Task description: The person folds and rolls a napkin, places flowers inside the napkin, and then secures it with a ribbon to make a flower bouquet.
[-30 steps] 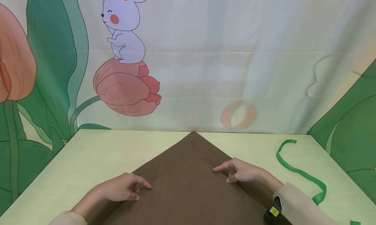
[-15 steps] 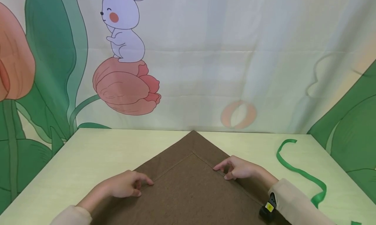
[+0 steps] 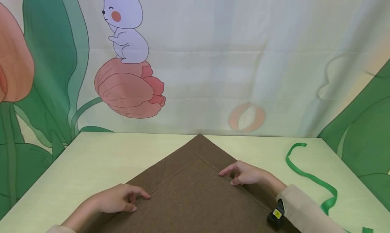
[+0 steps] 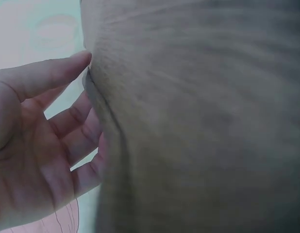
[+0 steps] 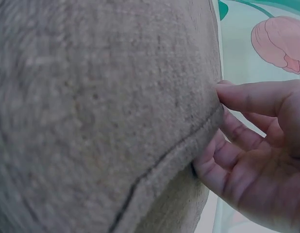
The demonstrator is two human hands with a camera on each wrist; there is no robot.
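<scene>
A brown cloth (image 3: pixel 195 195) lies across the table with one corner pointing away from me. Inside its outer border runs a thin edge line that meets in a second corner. On the left side, my left hand (image 3: pixel 111 201) holds the cloth at this line, thumb and index finger apart along it. In the left wrist view its thumb (image 4: pixel 67 70) presses the cloth's edge, with the other fingers partly behind. Across from it, my right hand (image 3: pixel 248 173) holds the line on the right side. The right wrist view shows its thumb (image 5: pixel 257 94) on top and fingers underneath the edge.
A curled green ribbon (image 3: pixel 313 178) lies on the pale table (image 3: pixel 100 158) to the right, and a small green piece (image 3: pixel 367 230) shows at the lower right. A printed curtain (image 3: pixel 195 64) with a rabbit and tulips hangs behind the table.
The cloth's inner corner has moved a little away from me, and its line looks sharper. My left hand has lately slid left and nearer; my right hand has shifted only slightly.
</scene>
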